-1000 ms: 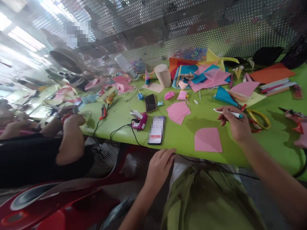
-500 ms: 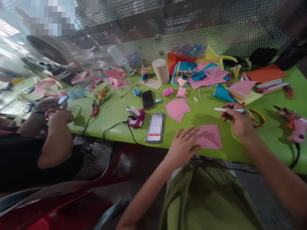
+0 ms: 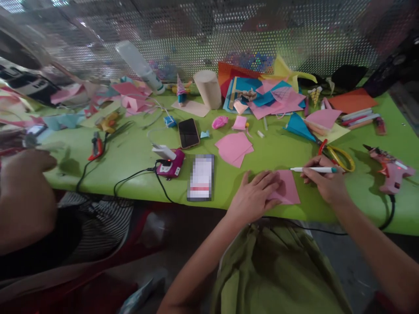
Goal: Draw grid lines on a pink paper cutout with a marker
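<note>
My left hand [image 3: 257,192] lies flat, fingers stretched out, over the left part of a pink paper sheet [image 3: 288,187] on the green table. In my right hand [image 3: 322,179] is a white marker [image 3: 312,169] with a teal end. Its dark tip points left, by the upper right corner of the sheet; whether it touches the paper I cannot tell. Scissors [image 3: 340,158] with yellow and red handles lie just behind my right hand. More pink paper pieces [image 3: 234,148] rest beyond my left hand.
A lit phone [image 3: 201,178], a dark phone [image 3: 189,133] and a purple power adapter [image 3: 172,165] with cables lie to the left. A pink glue gun [image 3: 391,170] is at the right. Coloured papers [image 3: 268,98] are piled at the back. A co-worker's arm [image 3: 28,192] is at far left.
My right hand has lowered the marker toward the pink sheet's upper right corner. My left hand has slid further onto the sheet. The view has shifted slightly, moving the left side outward.
</note>
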Demonstrator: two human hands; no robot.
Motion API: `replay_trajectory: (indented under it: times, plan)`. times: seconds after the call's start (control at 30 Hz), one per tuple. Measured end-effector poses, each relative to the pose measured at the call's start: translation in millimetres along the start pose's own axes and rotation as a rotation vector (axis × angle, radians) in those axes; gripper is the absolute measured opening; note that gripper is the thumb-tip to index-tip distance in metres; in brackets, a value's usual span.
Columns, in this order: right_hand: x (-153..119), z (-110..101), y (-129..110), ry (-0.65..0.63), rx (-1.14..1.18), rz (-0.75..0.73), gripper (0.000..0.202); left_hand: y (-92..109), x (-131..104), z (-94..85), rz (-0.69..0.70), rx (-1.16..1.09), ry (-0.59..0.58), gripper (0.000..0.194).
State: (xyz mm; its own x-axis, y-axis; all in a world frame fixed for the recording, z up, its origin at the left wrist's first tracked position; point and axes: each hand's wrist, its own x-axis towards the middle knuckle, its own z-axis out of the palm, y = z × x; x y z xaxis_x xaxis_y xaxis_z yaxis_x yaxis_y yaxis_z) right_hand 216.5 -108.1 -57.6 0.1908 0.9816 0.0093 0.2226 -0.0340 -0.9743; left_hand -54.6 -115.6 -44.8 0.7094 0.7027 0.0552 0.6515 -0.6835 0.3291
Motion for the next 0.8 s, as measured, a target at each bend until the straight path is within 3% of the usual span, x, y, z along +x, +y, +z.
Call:
replay_trajectory:
  times: [0.8]
  plan:
    - [-3.7,3.4,-7.8,-0.002,-0.183,-0.076,0.013,-1.8,0.5,0.1,0.019,0.001,-0.001,0.056]
